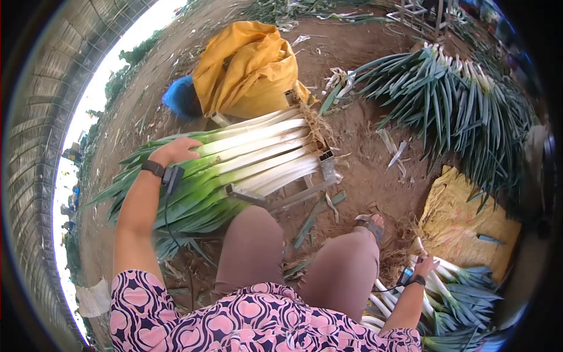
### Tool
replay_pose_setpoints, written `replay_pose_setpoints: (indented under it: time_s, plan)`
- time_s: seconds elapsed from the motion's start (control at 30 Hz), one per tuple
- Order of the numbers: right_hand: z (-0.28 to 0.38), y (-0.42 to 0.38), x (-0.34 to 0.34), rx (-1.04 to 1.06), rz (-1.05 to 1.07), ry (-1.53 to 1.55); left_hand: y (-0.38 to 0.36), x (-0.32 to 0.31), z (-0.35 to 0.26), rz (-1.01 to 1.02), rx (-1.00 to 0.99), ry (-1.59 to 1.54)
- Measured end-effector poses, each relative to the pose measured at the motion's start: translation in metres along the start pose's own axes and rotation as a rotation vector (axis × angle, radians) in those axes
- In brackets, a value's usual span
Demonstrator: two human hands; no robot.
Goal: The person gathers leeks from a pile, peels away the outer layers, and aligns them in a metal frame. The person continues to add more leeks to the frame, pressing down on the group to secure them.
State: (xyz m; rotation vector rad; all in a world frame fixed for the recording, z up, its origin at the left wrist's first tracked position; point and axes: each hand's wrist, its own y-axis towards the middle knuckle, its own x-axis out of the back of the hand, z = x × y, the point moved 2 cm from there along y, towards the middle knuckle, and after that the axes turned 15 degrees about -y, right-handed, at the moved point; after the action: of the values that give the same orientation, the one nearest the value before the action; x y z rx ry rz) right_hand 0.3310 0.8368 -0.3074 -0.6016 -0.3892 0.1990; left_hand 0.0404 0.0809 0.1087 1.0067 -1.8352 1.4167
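Note:
A row of leeks (pixel 258 142) lies side by side across a metal frame (pixel 281 201) in front of me, white stalks and roots to the right, green leaves to the left. My left hand (pixel 176 151) rests on top of this row where the white turns green, fingers stretched out. Low on the right, my right hand (pixel 425 267) is closed round the white stalk of a leek near its roots. That leek belongs to a loose pile of leeks (pixel 463 299) on the ground beside my leg. Part of the right fingers is hidden.
Behind the row sits a crumpled yellow sack (pixel 246 70), with a blue bag (pixel 182 97) beside it. A large heap of leeks (pixel 440 100) lies at the upper right. A flattened yellow sack (pixel 469 217) lies below that heap. Leaf scraps litter the dirt floor (pixel 363 170).

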Motion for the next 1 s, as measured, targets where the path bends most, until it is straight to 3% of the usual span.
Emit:
replay_pose_setpoints:
  time_s: [0.07,0.17,0.3,0.33,0.37,0.4,0.47,0.5,0.57,0.67,0.77,0.8,0.93,1.0]
  plan:
    - [-0.007,-0.002,0.008,-0.056,0.017,0.025,0.002,-0.023,0.032,-0.183,-0.167,0.097]
    - [-0.005,-0.006,0.015,-0.104,0.089,0.117,-0.017,-0.054,-0.006,-0.319,-0.204,0.273]
    - [0.007,-0.009,0.023,0.083,0.336,0.136,-0.021,-0.093,0.007,-0.506,-0.257,0.182]
    - [0.013,-0.005,0.021,-0.170,0.249,0.285,-0.022,-0.092,0.005,-0.506,-0.261,0.189]
    - [0.017,-0.004,0.021,-0.203,0.253,0.346,-0.022,-0.090,0.004,-0.505,-0.266,0.196]
    - [0.018,0.006,0.026,-0.082,0.279,0.316,-0.021,-0.087,0.003,-0.499,-0.257,0.215]
    - [0.015,0.046,0.039,0.679,0.154,-0.033,-0.017,-0.078,0.002,-0.582,-0.284,0.306]
    - [0.016,0.060,0.045,0.898,0.072,-0.060,-0.015,-0.076,0.002,-0.620,-0.296,0.351]
    - [0.045,0.008,0.048,-0.033,0.458,0.431,-0.006,-0.078,0.010,-0.667,-0.311,0.363]
    - [0.047,-0.018,0.057,-0.078,0.539,0.432,0.009,-0.091,0.026,-0.685,-0.291,0.314]
    - [0.042,-0.058,0.051,-0.205,0.444,0.377,0.010,-0.094,0.028,-0.737,-0.317,0.267]
    - [0.031,-0.038,0.056,-0.279,0.616,0.350,0.008,-0.095,0.025,-0.766,-0.326,0.285]
    - [0.024,-0.075,0.056,-0.275,0.417,0.256,0.006,-0.094,0.021,-0.905,-0.399,0.340]
    - [0.025,-0.085,0.062,-0.316,0.508,0.262,0.002,-0.096,0.020,-0.942,-0.434,0.347]
